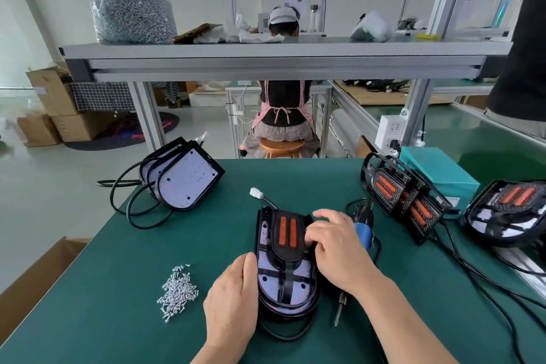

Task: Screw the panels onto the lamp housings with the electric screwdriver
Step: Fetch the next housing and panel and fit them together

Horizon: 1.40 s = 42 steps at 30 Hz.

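A black lamp housing (pixel 288 295) with a white LED board lies on the green mat in front of me. A black panel (pixel 286 241) with two orange strips sits on top of it. My left hand (pixel 232 301) grips the housing's left edge, thumb along the rim. My right hand (pixel 336 245) lies over the panel's right side, its bent fingers pinching that edge. The electric screwdriver (pixel 362 233), blue-bodied with a black cable, lies on the mat under my right wrist; its bit (pixel 339 309) points toward me. A pile of loose screws (pixel 177 291) lies to the left.
Bare housings (pixel 183 179) with cables lean at the back left. Panelled housings (pixel 404 201) stand at the right beside a teal box (pixel 440 170). A white connector (pixel 256 193) lies behind the work. A shelf (pixel 266 52) carries a bag of screws (pixel 133 18). One person sits beyond the bench and another stands at the right.
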Available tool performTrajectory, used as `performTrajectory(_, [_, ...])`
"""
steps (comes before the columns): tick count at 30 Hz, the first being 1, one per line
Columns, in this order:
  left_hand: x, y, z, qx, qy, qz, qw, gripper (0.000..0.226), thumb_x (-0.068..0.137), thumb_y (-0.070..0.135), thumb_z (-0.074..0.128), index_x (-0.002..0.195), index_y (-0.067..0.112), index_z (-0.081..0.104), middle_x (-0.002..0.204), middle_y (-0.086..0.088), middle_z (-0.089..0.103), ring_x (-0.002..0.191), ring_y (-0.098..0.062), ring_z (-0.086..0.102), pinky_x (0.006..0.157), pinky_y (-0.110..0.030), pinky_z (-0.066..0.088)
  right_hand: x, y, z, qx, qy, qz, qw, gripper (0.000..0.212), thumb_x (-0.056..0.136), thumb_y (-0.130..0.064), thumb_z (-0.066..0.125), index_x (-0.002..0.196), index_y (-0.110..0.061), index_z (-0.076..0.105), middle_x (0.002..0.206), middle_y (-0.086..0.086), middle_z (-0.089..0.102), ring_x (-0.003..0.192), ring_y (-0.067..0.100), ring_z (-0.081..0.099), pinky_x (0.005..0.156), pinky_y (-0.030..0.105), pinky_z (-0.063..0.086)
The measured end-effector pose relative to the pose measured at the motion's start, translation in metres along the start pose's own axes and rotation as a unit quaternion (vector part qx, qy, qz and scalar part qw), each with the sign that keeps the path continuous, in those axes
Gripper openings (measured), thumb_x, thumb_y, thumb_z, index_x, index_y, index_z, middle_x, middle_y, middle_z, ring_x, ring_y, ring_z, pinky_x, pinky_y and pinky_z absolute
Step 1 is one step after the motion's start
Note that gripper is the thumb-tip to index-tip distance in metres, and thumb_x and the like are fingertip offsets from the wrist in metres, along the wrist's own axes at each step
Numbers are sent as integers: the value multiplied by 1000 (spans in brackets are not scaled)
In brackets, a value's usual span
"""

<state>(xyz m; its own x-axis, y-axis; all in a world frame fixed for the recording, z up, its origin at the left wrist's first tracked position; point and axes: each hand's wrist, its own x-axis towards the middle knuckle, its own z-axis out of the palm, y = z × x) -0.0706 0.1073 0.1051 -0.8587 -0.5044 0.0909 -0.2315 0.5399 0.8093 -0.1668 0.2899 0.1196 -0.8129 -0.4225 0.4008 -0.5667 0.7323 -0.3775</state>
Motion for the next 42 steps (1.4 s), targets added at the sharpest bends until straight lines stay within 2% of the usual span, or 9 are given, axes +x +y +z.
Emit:
performTrajectory(4, [-1, 2, -3, 9, -31, -1, 999, 32, 99, 56, 31, 76, 42, 49, 78, 10, 60, 84, -13, 55, 73, -36, 39, -2, -10, -5, 47, -3, 31, 998, 31, 80, 9, 43, 84, -16, 59, 94, -7, 59, 83, 18, 57, 75, 34, 46])
performTrajectory(7, [-1, 3, -3, 57, -42, 8, 997, 31, 96, 63, 34, 99, 44, 57, 96, 11, 67, 97, -15, 57, 81, -34, 41, -6, -19, -3, 48, 7, 28, 998, 21, 90, 0, 49, 95, -20, 56, 110, -12, 49, 78, 14, 55, 71, 31, 46])
performTrajectory(13, [-1, 3, -3, 39, -34, 2, 999, 29, 96, 61, 36, 103, 43, 58, 97, 11, 64, 95, -15, 54, 82, -33, 40, -4, -15, 1, 3, -50, 44, 998, 44, 107, -34, 43, 149, -20, 46, 157, -3, 37, 142, 16, 35, 118, 27, 25])
performTrajectory(24, [-2, 6, -3, -10, -19, 16, 1000, 32, 84, 64, 43, 84, 36, 59, 74, 8, 66, 83, -13, 60, 75, -32, 46, -7, -26, 0, -5, -73, 82, 994, 78, 90, -75, 33, 152, -29, 43, 161, -6, 36, 146, 15, 33, 119, 29, 21])
performTrajectory(31, [-5, 16, -2, -17, 37, 29, 999, 30, 96, 47, 55, 72, 29, 61, 87, 2, 60, 86, -19, 57, 77, -35, 42, -8, -35, 6, -24, -79, 73, 994, 73, 93, -67, 41, 153, -26, 36, 157, 2, 34, 147, 21, 26, 121, 30, 18])
performTrajectory(34, [-5, 11, -8, 35, -29, 95, 994, 35, 97, 55, 35, 97, 31, 60, 101, 7, 59, 102, -18, 55, 86, -31, 41, -9, -40, 10, -16, -110, 75, 991, 68, 99, -60, 37, 160, -35, 21, 165, 11, 18, 153, 26, 15, 125, 37, 12])
performTrajectory(36, [0, -1, -8, 117, -39, 212, 970, 29, 98, 34, 41, 116, 19, 58, 98, 6, 54, 103, -20, 56, 77, -27, 41, -9, -42, 11, -17, -125, 81, 989, 65, 101, -57, 36, 160, -35, 18, 168, 13, 12, 154, 27, 10, 125, 40, 10])
performTrajectory(38, [2, -13, -6, 175, -29, 258, 950, 28, 86, 9, 52, 110, 2, 63, 81, -3, 58, 81, -26, 60, 60, -29, 48, -9, -44, 11, -19, -138, 84, 987, 64, 103, -54, 34, 161, -34, 16, 169, 11, 10, 155, 28, 6, 126, 42, 10])
performTrajectory(42, [4, -19, -4, 209, 24, 334, 919, 45, 74, 24, 51, 112, 0, 54, 75, -11, 61, 64, -29, 60, 46, -33, 51, -7, -47, 10, -28, -156, 80, 984, 63, 105, -50, 32, 161, -30, 13, 169, 10, 9, 155, 31, 4, 126, 45, 10])
